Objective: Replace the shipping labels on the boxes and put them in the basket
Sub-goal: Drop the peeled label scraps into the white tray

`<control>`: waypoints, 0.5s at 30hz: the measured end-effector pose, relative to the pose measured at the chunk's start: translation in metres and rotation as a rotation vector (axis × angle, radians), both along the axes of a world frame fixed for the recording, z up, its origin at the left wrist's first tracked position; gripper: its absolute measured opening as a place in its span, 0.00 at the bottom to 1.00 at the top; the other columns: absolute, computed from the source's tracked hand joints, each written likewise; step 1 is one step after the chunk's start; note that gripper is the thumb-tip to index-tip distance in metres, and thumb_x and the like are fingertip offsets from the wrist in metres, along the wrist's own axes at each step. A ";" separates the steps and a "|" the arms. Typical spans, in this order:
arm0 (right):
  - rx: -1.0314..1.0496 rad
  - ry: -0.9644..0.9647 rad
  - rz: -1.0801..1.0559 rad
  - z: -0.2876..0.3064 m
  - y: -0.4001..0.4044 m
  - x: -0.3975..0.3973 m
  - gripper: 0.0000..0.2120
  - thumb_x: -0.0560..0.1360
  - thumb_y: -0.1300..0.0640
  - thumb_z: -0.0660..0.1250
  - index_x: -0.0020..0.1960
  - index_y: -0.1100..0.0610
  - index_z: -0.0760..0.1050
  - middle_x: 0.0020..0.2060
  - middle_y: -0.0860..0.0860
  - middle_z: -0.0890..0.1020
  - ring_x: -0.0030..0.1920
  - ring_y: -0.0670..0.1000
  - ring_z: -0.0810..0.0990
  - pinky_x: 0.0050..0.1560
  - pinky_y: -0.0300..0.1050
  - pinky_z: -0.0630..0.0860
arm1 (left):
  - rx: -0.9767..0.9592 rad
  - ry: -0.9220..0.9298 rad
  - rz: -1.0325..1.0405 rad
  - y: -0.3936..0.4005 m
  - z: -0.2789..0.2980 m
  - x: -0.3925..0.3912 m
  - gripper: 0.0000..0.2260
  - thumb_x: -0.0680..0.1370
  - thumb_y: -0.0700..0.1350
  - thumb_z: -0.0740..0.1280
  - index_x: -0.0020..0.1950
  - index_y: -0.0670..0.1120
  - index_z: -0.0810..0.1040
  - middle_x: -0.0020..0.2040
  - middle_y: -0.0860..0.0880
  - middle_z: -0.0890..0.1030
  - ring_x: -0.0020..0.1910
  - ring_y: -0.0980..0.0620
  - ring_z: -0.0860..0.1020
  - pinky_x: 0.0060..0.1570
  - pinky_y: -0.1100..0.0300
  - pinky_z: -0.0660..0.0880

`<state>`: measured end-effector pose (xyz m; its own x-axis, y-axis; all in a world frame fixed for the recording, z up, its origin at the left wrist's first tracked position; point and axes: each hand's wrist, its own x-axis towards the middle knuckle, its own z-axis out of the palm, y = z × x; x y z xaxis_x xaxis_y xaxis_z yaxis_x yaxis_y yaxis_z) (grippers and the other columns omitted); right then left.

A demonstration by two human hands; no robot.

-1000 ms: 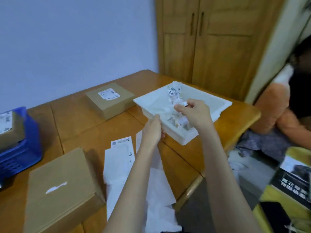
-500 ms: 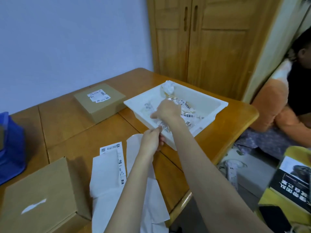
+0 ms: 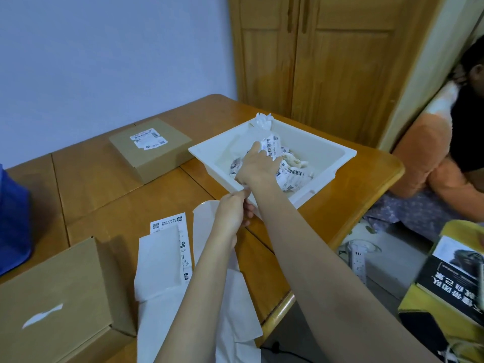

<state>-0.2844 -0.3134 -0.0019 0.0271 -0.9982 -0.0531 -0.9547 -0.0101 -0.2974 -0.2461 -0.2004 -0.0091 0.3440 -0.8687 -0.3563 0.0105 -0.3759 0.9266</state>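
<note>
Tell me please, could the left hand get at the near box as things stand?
Probably yes: the left hand holds the tray edge, and the near box lies to its left with only flat sheets between.

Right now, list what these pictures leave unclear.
Head view only:
- Blue basket: cut off by the left edge, contents unseen.
- Right hand: fingertips buried in crumpled labels inside the white bin.
- Left hand: what it pinches is hidden.
- Far box's label: print too small.

Wooden table [image 3: 110,189] bears two boxes [image 3: 150,148], white tray [image 3: 337,157], label sheets [image 3: 162,260].
</note>
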 end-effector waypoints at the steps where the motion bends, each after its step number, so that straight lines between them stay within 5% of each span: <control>1: -0.005 0.002 -0.001 -0.001 -0.001 0.002 0.39 0.72 0.56 0.68 0.75 0.62 0.50 0.63 0.55 0.73 0.64 0.56 0.74 0.68 0.54 0.60 | 0.003 -0.003 0.000 0.000 0.000 0.000 0.16 0.84 0.48 0.61 0.37 0.43 0.74 0.32 0.48 0.75 0.30 0.54 0.72 0.30 0.63 0.70; 8: -0.079 -0.032 0.158 -0.006 -0.006 0.006 0.31 0.75 0.61 0.62 0.73 0.65 0.53 0.49 0.51 0.80 0.56 0.54 0.78 0.65 0.50 0.61 | -0.006 0.002 -0.005 0.001 0.001 0.000 0.18 0.84 0.48 0.61 0.35 0.44 0.73 0.31 0.48 0.75 0.30 0.54 0.72 0.30 0.63 0.68; 11: -0.044 -0.013 0.270 -0.002 -0.006 0.005 0.05 0.76 0.64 0.60 0.51 0.59 0.69 0.42 0.50 0.76 0.51 0.55 0.76 0.58 0.48 0.65 | -0.006 -0.001 -0.006 0.002 0.001 -0.001 0.19 0.84 0.48 0.60 0.35 0.43 0.73 0.31 0.48 0.75 0.30 0.54 0.72 0.31 0.63 0.68; 13: 0.000 0.010 0.308 -0.003 -0.007 0.005 0.10 0.75 0.65 0.60 0.36 0.57 0.65 0.34 0.50 0.70 0.44 0.55 0.73 0.46 0.44 0.68 | -0.002 -0.003 -0.005 0.002 0.000 -0.001 0.18 0.84 0.49 0.61 0.35 0.43 0.73 0.31 0.48 0.75 0.30 0.54 0.72 0.30 0.63 0.69; 15: 0.073 -0.031 0.329 -0.002 -0.006 0.006 0.09 0.74 0.65 0.61 0.35 0.58 0.69 0.33 0.52 0.73 0.42 0.56 0.75 0.37 0.42 0.69 | 0.001 -0.006 -0.008 0.001 -0.001 0.001 0.18 0.84 0.49 0.61 0.36 0.43 0.73 0.31 0.48 0.75 0.30 0.55 0.72 0.30 0.64 0.68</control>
